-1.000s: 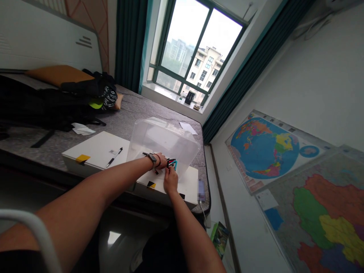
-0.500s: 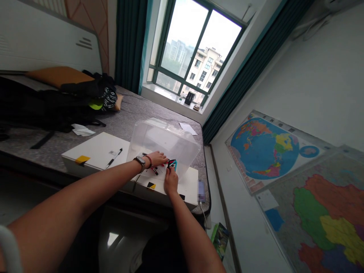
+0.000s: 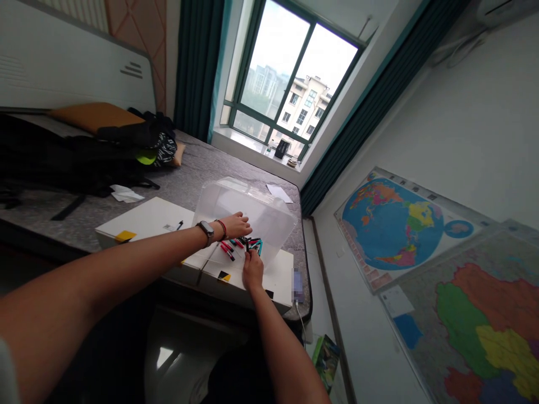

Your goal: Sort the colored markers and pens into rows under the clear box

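Note:
Several coloured markers (image 3: 236,247), red, black and teal, lie scattered on a white board (image 3: 236,269) at the front of a clear plastic bin (image 3: 248,210). My left hand (image 3: 236,225), with a watch and red band at the wrist, hovers just above the markers, fingers together and pointing right. My right hand (image 3: 252,268) rests on the board below them, its fingertips pinched on a dark marker (image 3: 248,247). The bin stands tilted, open toward me.
A second white board (image 3: 143,221) with a pen (image 3: 179,225) and yellow tag lies to the left on the grey bed. Black bags and clothing (image 3: 84,151) fill the far left. A phone (image 3: 298,283) sits at the bed's right edge. Maps cover the floor and wall at right.
My left hand has lifted off the markers and drawn up and slightly left, uncovering red markers beneath it. My right hand stays at the marker pile.

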The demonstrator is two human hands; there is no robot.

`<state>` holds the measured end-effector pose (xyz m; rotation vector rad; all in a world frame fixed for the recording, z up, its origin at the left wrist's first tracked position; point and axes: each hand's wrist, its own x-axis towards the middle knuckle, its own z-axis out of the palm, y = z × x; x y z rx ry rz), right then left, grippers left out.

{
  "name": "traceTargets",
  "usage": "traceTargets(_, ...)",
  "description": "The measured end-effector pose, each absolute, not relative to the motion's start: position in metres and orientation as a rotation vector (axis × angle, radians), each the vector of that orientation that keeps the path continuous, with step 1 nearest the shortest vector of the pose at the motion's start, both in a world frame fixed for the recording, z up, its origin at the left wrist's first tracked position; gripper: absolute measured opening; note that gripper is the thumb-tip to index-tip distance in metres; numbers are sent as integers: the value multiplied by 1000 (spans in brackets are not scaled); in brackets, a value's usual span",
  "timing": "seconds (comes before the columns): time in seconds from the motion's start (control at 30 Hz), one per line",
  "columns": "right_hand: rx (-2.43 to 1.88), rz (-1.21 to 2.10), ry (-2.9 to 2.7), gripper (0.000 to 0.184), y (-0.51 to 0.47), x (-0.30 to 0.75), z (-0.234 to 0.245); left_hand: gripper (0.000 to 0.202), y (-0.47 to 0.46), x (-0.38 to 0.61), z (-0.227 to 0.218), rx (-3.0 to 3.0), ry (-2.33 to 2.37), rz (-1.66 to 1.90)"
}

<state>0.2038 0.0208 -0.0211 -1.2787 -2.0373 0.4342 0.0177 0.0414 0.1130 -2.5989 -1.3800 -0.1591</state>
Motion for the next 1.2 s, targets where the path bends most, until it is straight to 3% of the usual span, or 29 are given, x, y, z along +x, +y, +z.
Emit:
traceTargets(0.33,-1295,468,-2048,29,20,204,-19,12,50,31,110,-2497,-1147,-156)
traceTargets(1.2,-1283,455,-2047,27,21,205,-19,10,53,33,118,-2537,-1192,-119)
